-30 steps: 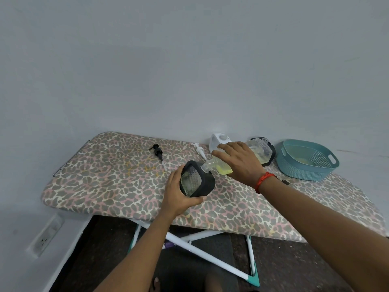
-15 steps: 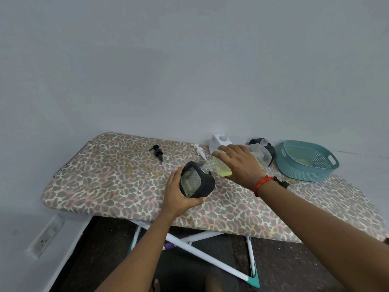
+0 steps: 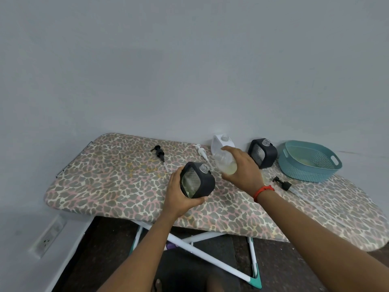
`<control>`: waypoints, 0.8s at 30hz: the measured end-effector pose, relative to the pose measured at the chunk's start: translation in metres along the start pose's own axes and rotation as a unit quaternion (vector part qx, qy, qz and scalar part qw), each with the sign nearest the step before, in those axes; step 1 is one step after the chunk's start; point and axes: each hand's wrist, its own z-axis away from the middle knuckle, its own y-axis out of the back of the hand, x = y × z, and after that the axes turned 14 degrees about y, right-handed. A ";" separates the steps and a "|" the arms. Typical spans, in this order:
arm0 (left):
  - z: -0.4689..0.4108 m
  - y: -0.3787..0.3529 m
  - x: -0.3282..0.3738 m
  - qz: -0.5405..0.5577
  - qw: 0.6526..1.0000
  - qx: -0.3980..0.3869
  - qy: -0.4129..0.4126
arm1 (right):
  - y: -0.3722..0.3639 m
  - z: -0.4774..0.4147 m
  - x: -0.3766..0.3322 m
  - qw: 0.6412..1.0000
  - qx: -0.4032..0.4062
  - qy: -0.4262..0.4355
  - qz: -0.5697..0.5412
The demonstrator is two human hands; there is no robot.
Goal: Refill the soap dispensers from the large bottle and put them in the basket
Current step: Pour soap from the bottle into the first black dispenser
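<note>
Our left hand point(image 3: 179, 192) holds the dispenser point(image 3: 202, 184) over the board point(image 3: 105, 175), fingers curled round it. Our right hand point(image 3: 244, 169) grips the bottle point(image 3: 223, 159) just right of the dispenser's mouth; the basket point(image 3: 305, 171) lies farther right.

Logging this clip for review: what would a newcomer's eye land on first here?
The two hands over the leopard-print ironing board: the left hand grips an uncapped black soap dispenser, and the right hand holds a clear bottle of yellowish liquid beside it. Next, the teal basket at the far right, a second black dispenser standing just left of it.
</note>
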 end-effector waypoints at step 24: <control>-0.001 0.002 -0.006 0.026 0.998 -0.023 0.053 | -0.022 0.050 -0.015 0.888 0.265 -0.203 -0.317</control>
